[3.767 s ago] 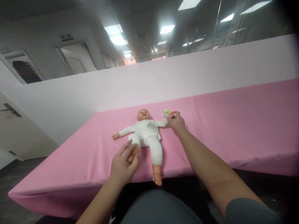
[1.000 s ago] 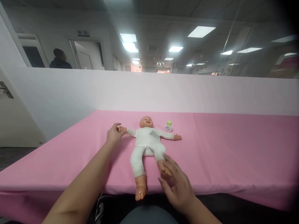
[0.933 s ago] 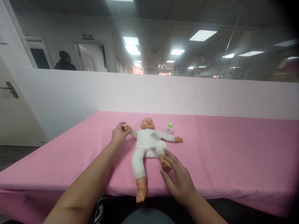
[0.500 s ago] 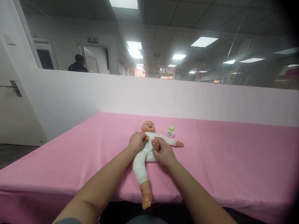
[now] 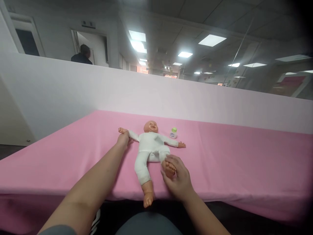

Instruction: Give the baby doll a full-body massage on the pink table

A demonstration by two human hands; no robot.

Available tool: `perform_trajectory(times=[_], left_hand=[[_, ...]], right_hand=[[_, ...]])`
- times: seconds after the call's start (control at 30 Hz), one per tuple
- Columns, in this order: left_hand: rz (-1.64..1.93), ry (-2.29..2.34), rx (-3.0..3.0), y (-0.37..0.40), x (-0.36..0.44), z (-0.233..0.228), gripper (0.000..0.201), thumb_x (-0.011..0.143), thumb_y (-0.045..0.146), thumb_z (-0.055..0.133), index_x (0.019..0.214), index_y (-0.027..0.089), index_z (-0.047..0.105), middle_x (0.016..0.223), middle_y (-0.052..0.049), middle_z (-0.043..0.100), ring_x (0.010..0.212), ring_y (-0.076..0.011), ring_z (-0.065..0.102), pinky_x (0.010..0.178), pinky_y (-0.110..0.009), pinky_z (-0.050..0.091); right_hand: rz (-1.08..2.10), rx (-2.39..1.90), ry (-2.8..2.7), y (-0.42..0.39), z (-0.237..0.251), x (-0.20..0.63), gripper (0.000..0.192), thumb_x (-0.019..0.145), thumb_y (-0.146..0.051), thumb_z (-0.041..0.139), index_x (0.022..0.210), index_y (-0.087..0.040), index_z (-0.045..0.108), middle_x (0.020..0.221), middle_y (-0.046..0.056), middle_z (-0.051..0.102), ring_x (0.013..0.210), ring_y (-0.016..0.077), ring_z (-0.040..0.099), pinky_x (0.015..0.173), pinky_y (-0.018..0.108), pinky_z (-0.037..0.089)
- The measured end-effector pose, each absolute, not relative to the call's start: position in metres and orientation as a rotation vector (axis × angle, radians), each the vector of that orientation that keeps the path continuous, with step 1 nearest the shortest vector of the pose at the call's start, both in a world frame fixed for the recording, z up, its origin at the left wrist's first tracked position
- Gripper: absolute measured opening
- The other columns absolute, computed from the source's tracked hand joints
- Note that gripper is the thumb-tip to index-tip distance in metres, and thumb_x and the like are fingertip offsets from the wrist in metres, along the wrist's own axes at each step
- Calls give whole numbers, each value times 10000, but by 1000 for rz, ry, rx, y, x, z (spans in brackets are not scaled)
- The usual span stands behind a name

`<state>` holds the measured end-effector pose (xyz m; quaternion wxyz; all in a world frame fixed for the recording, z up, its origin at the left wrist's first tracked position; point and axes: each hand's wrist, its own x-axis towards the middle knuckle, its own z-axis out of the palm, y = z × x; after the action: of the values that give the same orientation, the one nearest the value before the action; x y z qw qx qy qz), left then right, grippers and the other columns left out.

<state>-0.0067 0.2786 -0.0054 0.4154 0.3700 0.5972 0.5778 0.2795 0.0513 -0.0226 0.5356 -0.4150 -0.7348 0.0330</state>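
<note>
**A:** From where I stand, the nearest thing is the doll's (image 5: pixel 151 148) bare foot hanging over the table's (image 5: pixel 232 169) front edge, that leg stretched straight toward the person.

**B:** And the right hand (image 5: pixel 177 179)?

**A:** It cups the doll's other foot, fingers curled round the sole and toes, with that knee bent up toward the belly. I judge that leg to be midway through a bend, neither tucked in nor laid flat.

**B:** The left hand (image 5: pixel 123 139)?

**A:** Further up, at the doll's outstretched arm, by the wrist. It seems closed on the wrist, though from this angle I cannot tell how firmly the fingers grip. The arm lies flung out to the side, flat on the pink cloth.

**B:** So how much is done?

**A:** The doll lies on its back in the middle of the table, dressed in a white suit, head toward the partition (image 5: pixel 195 101). One arm and one leg are in hand; the other arm and leg lie free and untouched. I'd call it partway.

**B:** Any writing to read?

**A:** A small bottle (image 5: pixel 173 133) with a green cap stands just beyond the doll's far arm, near the head. It has a label with bluish print, too small to read. Beyond the partition, a person (image 5: pixel 81 55) stands in a doorway under a sign I can't make out.
</note>
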Motion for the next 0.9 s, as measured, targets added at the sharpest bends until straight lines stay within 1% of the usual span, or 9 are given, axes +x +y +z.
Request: perform_trajectory(times=[0.1,0.23,0.33,0.43,0.5,0.6,0.73,0.83,0.9], left_hand=[[1475,1302,633,281,-10,-4,261,988,394,573,1101,160,590,893,-120,729,819,-230,754,740,-329,619],[1503,1188,495,280,-10,-2,176,983,324,582,1056,163,584,924,-124,735,849,-238,759,755,-357,640],[1515,1168,486,282,-10,-3,180,983,327,577,1056,162,589,999,-130,732,878,-238,762,763,-364,644],[1601,1235,602,281,-4,-4,270,982,404,599,1128,177,593,1073,-129,721,870,-228,757,722,-340,636],[1699,1280,818,277,4,-3,327,980,458,611,1190,208,595,1123,-115,715,902,-217,749,725,-313,622],[1736,1308,1343,263,20,-3,366,976,473,625,1263,246,626,1175,-98,724,1032,-220,719,865,-321,595],[1354,1412,2213,244,38,-2,448,985,458,592,1395,289,651,1316,-111,697,1235,-300,631,1090,-470,487],[1049,1650,2574,237,47,-3,517,977,452,593,1480,335,621,1533,-148,554,1406,-384,491,1161,-572,384],[923,1759,2653,236,49,-4,536,990,477,566,1518,384,581,1631,-134,455,1467,-416,421,1162,-603,362]], right_hand=[[111,-1011,-1854,21,-38,279,430,851,-219,715,1265,-307,638,1334,128,634,1224,314,680,1003,470,622],[139,-1085,-1930,0,-55,273,485,803,-127,669,1251,-309,643,1302,117,650,1157,302,716,940,427,646],[167,-1120,-1967,-3,-62,270,498,783,-107,656,1236,-313,650,1306,109,646,1128,292,724,927,420,647],[184,-1100,-1968,-1,-58,270,485,781,-106,661,1228,-295,654,1290,114,644,1115,287,722,915,410,646],[174,-1052,-1948,3,-49,271,456,800,-120,675,1229,-273,655,1270,122,645,1129,282,713,926,400,638],[128,-981,-1884,14,-27,271,404,844,-172,709,1234,-258,651,1254,125,650,1162,274,691,970,403,619],[28,-928,-1806,49,5,268,377,849,-193,723,1213,-260,650,1223,110,675,1178,275,674,1016,436,592],[-16,-922,-1814,86,17,264,361,849,-195,708,1204,-248,665,1252,106,690,1207,274,664,1055,445,566],[-28,-968,-1825,110,16,260,364,850,-177,681,1209,-235,670,1276,105,692,1219,273,659,1060,442,559]])
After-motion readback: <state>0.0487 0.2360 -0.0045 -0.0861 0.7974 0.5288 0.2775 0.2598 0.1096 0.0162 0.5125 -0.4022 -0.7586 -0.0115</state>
